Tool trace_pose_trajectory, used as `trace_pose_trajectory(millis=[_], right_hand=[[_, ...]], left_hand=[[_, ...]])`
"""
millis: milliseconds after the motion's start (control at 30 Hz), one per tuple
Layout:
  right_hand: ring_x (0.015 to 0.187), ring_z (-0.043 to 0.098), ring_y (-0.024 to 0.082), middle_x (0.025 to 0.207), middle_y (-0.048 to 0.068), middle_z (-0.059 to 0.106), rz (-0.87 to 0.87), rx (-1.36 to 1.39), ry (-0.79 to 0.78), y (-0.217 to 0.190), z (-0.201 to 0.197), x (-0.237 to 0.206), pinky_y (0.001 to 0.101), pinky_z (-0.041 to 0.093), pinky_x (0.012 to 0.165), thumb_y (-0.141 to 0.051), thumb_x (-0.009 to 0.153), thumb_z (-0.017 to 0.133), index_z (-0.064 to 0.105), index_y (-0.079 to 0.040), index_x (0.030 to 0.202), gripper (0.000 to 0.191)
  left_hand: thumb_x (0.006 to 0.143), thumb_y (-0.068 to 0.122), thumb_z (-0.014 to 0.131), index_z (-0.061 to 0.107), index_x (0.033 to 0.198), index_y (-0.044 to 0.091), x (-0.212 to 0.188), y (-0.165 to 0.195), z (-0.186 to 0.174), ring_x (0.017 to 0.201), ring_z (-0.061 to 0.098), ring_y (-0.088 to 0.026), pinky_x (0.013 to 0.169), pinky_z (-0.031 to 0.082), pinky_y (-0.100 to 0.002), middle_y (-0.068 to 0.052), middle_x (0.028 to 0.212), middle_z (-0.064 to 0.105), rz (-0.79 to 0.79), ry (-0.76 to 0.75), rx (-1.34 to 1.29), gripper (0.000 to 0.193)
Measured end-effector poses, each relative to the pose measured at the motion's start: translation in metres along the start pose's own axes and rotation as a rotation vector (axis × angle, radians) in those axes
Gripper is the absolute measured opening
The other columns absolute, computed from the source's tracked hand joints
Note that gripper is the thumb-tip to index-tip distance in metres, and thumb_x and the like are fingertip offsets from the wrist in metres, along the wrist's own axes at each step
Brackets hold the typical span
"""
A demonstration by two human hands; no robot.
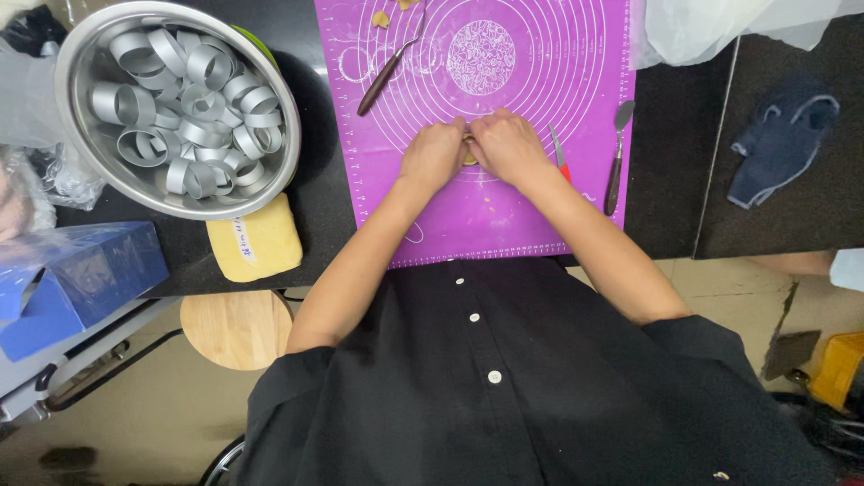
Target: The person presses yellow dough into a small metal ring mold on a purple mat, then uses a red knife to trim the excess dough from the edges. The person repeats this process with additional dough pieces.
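My left hand (pixel 434 153) and my right hand (pixel 507 144) meet at the middle of a purple silicone baking mat (pixel 504 216) with white circle markings. Both pinch a small yellowish piece of dough (pixel 469 157), mostly hidden between the fingers. A thin round of patterned dough (pixel 481 57) lies on the mat beyond the hands. A wooden-handled tool (pixel 382 79) rests at the mat's upper left. Beside my right hand lie a red-handled knife (pixel 559 153) and a dark-handled spatula (pixel 617 153).
A steel bowl (pixel 76 54) with several metal ring moulds stands at left. Below it lies a wrapped yellow block (pixel 256 241). A blue box (pixel 72 283), a wooden stool (pixel 236 328), a dark cloth (pixel 781 139) and a clear plastic bag (pixel 711 27) surround the black counter.
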State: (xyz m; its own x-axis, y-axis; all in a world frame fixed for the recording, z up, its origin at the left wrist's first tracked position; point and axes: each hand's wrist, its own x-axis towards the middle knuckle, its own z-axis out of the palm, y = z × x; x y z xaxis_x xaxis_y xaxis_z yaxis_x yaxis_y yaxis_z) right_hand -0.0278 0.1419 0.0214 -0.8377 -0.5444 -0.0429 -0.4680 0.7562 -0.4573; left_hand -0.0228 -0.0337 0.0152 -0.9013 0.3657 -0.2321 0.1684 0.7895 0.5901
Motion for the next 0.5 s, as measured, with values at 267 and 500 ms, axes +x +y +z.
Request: trace_pose_trajectory(millis=[267,500], right_hand=[[0.085,0.067,0.033,0.083,0.013,0.07,-0.111,0.001,0.005,0.004,-0.002,0.006,0.0456,0.055,0.075,-0.015,0.084,0.071,0.069,-0.002,0.084,0.013],[0.081,0.068,0.038,0.079,0.019,0.068,-0.01,0.007,-0.07,-0.003,-0.013,0.008,0.0495,0.055,0.073,-0.019,0.081,0.072,0.067,0.001,0.085,0.021]], left_hand=[[0.085,0.008,0.064,0.061,0.097,-0.002,-0.005,0.003,0.001,0.074,0.069,-0.045,0.07,0.056,-0.055,-0.025,0.077,0.069,-0.038,0.026,-0.017,0.016],[0.083,0.01,0.066,0.061,0.1,-0.002,-0.007,0.009,-0.003,0.074,0.069,-0.046,0.068,0.055,-0.055,-0.024,0.076,0.069,-0.091,0.028,-0.03,0.022]])
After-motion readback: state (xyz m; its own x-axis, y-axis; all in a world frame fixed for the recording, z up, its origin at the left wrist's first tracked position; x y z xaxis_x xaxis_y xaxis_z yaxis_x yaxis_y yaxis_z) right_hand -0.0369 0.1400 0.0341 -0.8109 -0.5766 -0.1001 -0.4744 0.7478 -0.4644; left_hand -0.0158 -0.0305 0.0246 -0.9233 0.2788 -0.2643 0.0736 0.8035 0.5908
